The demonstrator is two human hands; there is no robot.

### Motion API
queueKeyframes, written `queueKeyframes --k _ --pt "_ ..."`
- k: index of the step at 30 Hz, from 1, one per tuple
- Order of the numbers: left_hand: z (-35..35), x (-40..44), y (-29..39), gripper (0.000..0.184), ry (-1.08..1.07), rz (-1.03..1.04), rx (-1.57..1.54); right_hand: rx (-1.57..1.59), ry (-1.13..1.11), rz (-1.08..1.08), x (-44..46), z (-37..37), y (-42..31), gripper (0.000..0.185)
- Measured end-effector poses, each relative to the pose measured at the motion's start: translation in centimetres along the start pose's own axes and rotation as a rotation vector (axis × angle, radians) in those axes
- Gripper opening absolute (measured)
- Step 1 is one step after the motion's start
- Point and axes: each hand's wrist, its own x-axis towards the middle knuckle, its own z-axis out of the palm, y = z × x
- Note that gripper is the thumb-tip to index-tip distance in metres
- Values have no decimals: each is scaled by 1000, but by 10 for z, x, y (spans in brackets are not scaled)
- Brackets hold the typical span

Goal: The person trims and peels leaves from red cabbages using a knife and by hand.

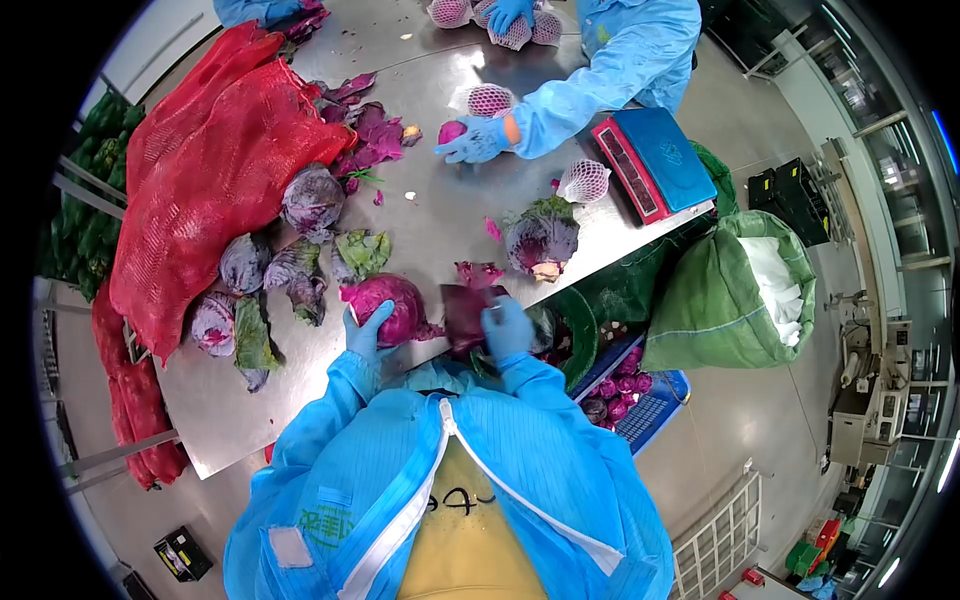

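My left hand, in a blue glove, is wrapped round the side of a peeled red cabbage at the table's near edge. A torn bit of leaf hangs at the cabbage's lower right. Just to the right, my gloved right hand grips a dark purple cabbage leaf, somewhat blurred by motion. Behind that leaf lies another scrap of purple leaf. An untrimmed red cabbage with its outer leaves sits beyond my right hand.
Red mesh sacks and loose cabbages occupy the left side. A co-worker's gloved hand touches a small purple piece across the table. At right are a scale, a green sack and a blue crate of purple cabbages.
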Motion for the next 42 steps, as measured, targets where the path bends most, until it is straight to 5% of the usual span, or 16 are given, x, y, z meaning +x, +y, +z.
queueKeyframes --k 5,8,11,14,18,20,27,29,37,42 --pt "-21 43 -26 107 -177 526 520 -62 130 37 -4 -59 48 51" --pt "5 19 -6 114 -216 685 902 -139 245 52 -7 -79 31 47" --pt "20 8 4 117 -276 732 1071 37 142 -91 -13 -71 5 40" --pt "22 6 3 120 -285 745 1110 203 -271 -124 -12 -50 -28 50" --pt "17 7 0 121 -304 689 1003 198 -316 -204 -1 -18 -46 56" --pt "18 8 1 120 -321 708 1057 -87 -482 -274 6 -21 -61 59" --pt "39 -13 8 119 -217 720 1283 -295 -575 -156 9 -41 -78 60" --pt "39 -3 1 120 -234 913 1290 -272 -579 -137 10 -44 -75 58" --pt "45 -3 7 122 -302 676 1319 -338 -597 -105 12 -52 -71 56" --pt "42 5 -11 121 -342 807 1065 -334 -572 -63 14 -51 -74 55"
